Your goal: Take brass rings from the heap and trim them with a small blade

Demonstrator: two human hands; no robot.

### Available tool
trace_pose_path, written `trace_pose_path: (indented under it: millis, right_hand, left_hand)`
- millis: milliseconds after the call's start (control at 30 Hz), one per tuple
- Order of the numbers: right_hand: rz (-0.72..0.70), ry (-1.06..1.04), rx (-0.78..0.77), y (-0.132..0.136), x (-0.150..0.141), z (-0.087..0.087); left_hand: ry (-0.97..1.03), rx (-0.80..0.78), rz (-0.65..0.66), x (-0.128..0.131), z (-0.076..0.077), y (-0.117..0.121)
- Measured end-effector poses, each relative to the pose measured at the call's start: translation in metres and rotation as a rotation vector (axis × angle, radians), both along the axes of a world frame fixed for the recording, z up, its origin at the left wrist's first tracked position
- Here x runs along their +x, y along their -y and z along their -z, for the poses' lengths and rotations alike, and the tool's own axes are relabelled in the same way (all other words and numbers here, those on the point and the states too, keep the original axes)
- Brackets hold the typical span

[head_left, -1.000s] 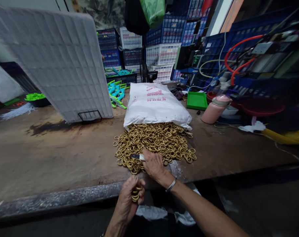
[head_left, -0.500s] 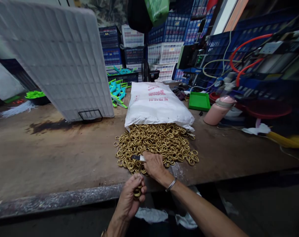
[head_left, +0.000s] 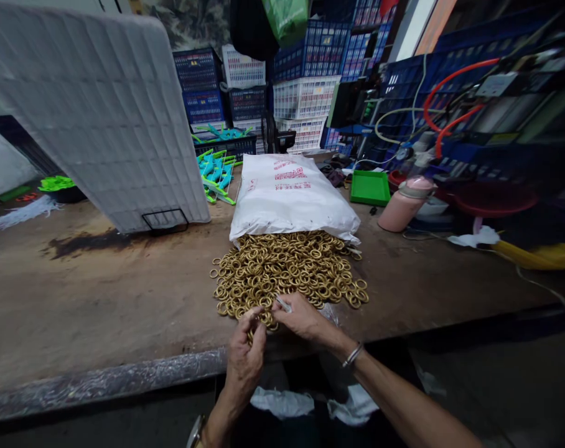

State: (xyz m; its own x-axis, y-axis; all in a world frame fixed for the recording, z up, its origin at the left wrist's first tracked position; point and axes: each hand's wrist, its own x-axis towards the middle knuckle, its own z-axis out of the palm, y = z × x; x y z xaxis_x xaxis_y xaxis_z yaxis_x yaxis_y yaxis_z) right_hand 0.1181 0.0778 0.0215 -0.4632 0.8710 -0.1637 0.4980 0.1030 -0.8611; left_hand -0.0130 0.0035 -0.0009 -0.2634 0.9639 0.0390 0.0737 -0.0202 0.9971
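Observation:
A heap of gold-coloured rings (head_left: 282, 267) spills from the mouth of a printed white sack (head_left: 292, 199) on the table. My left hand (head_left: 245, 354) is at the near edge of the heap. Its fingers are curled round some gold rings, only partly visible between thumb and fingers. Just right of it, my right hand (head_left: 301, 314) grips a small knife-like tool (head_left: 283, 303) with a pale part showing; its exact kind is unclear. The fingertips of both hands are close together over the front rings.
A tall white ribbed panel (head_left: 124, 124) stands on the left of the wooden table (head_left: 124, 298). Behind the sack are teal and green plastic parts (head_left: 216, 171). To the right stand a green tray (head_left: 370, 188) and a pink bottle (head_left: 401, 208). Stacked crates (head_left: 305, 98) fill the back.
My right hand has drawn back from the heap toward my left, and the tool has turned in its grip. My left hand has rotated and its fingers have loosened around the rings. The view shifted slightly.

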Motion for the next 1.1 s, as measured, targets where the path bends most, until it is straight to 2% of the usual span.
trace_pose_path:
  millis: [100, 233, 400, 500, 633, 800, 867, 1100]
  right_hand:
    - [-0.001, -0.179, -0.216, 0.010, 0.009, 0.004]
    - [0.028, -0.284, -0.391, 0.023, 0.017, 0.008]
    - [0.097, -0.381, -0.381, 0.037, 0.025, 0.011]
    - [0.110, -0.370, -0.261, 0.043, 0.029, 0.013]
    - [0.143, -0.377, -0.167, 0.046, 0.034, 0.015]
    - [0.203, -0.265, -0.102, 0.049, 0.042, 0.017]
    - [0.204, -0.229, -0.085, 0.051, 0.045, 0.017]
    - [0.208, -0.264, -0.121, 0.053, 0.053, 0.013]
  left_hand:
    - [-0.155, 0.132, 0.122, 0.002, -0.005, -0.001]
    - [-0.257, 0.135, 0.182, 0.006, -0.012, 0.002]
    - [-0.350, 0.103, 0.142, 0.012, -0.013, 0.005]
    - [-0.354, 0.103, 0.165, 0.019, -0.012, 0.006]
    - [-0.207, 0.030, 0.263, 0.031, -0.010, 0.008]
    - [0.166, -0.272, 0.322, 0.043, -0.006, 0.012]
    - [0.269, -0.345, 0.343, 0.046, -0.005, 0.013]
    - [0.419, -0.394, 0.399, 0.053, -0.006, 0.012]
